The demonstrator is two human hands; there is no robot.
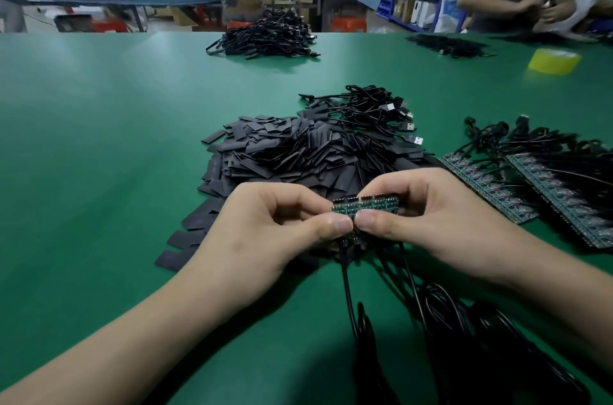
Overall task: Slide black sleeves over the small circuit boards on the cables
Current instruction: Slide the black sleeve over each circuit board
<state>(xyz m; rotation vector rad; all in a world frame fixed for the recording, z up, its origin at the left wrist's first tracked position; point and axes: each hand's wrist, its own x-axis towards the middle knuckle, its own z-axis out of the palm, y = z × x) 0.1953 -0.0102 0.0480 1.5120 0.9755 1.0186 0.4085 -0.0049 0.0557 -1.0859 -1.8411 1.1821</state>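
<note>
A short strip of joined small green circuit boards is held just above the green table, in front of me. My left hand pinches its left end and my right hand pinches its right end, thumbs meeting under the strip. Black cables hang from the boards toward me. Behind the hands lies a large heap of flat black sleeves. No sleeve is in either hand.
Two longer board strips with cables lie at the right. A bundle of USB cables sits behind the sleeves, and another cable pile at the far edge. A yellow tape roll lies far right. Other people work beyond.
</note>
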